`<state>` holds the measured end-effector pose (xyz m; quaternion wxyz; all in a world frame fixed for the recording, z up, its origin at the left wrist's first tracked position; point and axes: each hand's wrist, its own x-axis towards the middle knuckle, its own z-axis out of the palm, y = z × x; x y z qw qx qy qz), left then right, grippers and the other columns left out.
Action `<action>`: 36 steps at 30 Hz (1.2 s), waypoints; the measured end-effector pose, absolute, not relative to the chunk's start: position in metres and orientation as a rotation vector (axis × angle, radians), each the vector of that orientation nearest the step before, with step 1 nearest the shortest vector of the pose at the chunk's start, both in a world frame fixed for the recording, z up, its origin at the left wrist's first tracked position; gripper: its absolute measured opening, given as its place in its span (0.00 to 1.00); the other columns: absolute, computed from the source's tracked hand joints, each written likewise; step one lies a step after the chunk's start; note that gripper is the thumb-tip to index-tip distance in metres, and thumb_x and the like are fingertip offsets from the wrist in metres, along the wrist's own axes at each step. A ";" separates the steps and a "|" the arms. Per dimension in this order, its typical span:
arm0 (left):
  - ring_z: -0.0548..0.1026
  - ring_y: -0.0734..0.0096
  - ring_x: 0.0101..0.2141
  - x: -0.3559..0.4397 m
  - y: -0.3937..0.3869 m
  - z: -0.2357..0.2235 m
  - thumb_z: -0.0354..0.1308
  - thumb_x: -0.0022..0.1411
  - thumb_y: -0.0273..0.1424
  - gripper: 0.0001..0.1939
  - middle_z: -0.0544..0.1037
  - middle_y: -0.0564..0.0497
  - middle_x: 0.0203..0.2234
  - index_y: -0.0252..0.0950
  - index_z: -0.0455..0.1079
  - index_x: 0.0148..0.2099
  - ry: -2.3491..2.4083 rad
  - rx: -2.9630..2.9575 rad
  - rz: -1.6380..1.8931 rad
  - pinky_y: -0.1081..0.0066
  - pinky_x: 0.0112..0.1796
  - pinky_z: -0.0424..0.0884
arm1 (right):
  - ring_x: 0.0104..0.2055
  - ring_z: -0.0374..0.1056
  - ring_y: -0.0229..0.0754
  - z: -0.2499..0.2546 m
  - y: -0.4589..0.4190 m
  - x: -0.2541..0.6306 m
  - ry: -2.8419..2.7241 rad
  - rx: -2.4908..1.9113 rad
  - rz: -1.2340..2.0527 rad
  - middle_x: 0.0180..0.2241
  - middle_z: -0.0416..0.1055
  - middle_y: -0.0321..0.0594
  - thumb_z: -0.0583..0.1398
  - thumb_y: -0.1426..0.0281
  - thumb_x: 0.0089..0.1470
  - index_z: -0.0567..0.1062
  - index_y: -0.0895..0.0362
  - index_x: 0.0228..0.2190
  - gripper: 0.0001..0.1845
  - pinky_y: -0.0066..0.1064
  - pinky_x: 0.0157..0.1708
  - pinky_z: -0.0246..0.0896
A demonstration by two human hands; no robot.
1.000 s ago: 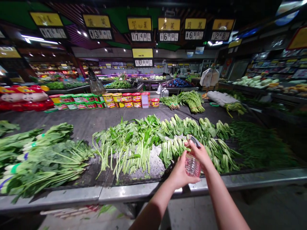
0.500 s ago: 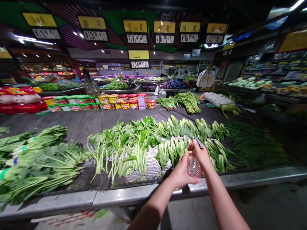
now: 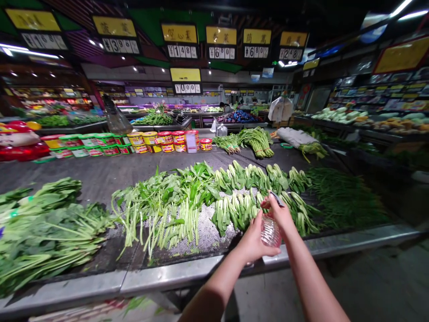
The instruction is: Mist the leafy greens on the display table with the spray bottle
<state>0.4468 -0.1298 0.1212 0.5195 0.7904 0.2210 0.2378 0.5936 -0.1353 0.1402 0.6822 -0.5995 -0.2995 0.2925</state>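
Note:
Both of my hands are on a clear, ribbed spray bottle [image 3: 270,231] with a pinkish tint, held over the front edge of the vegetable stand. My left hand [image 3: 254,243] wraps round its body from the left, thumb low near the base. Up at the neck, my right hand [image 3: 279,215] is closed round the top, where a dark grey head [image 3: 277,200] sticks out. The right fingers partly hide that head. Just beyond the bottle lie bundles of small leafy greens [image 3: 239,208] in two rows. Long-stemmed greens [image 3: 187,197] spread out to the left of them.
A metal rim [image 3: 161,278] runs along the stand's front. Large leafy bunches [image 3: 60,228] lie at left, thin dark-green stalks [image 3: 345,197] at right. Stacked tubs [image 3: 137,142] line the back, beside tied green bundles [image 3: 256,142]. Price signs [image 3: 179,40] hang overhead.
The view has turned slightly right, so the stand and signs sit further left. My hands keep the same grip on the spray bottle.

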 end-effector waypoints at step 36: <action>0.60 0.50 0.55 0.413 -0.185 0.088 0.73 0.34 0.37 0.64 0.58 0.41 0.58 0.40 0.37 0.67 0.624 1.827 0.508 0.55 0.55 0.59 | 0.24 0.67 0.44 0.105 -0.185 0.561 -0.657 -1.511 0.689 0.20 0.72 0.39 0.56 0.43 0.44 0.72 0.53 0.20 0.25 0.35 0.26 0.61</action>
